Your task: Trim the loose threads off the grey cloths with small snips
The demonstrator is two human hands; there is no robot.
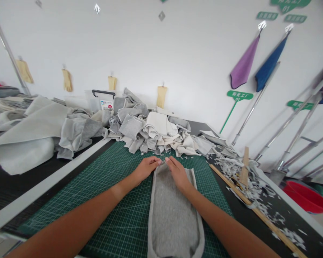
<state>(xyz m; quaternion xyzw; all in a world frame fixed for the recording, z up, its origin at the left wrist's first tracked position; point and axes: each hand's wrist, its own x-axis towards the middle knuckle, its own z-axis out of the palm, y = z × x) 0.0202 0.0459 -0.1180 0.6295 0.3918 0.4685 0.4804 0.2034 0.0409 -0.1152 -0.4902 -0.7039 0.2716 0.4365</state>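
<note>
A long grey fleece cloth piece (pixel 172 215) with a lighter hem lies lengthwise on the green cutting mat (pixel 118 186). My left hand (pixel 146 168) pinches its far left corner, fingers closed on the edge. My right hand (pixel 177 172) rests on the far end of the cloth, its fingers pressed together on the hem beside the left hand. The two sets of fingertips nearly touch at the cloth's top edge.
A heap of grey and cream cloth pieces (pixel 150 130) sits beyond the mat, with larger grey sheets (pixel 34 132) to the left. A wooden ruler (pixel 258 211), scissors and fabric trimmings (pixel 239 172) lie on the right. A red basin (pixel 307 197) and metal poles stand further right.
</note>
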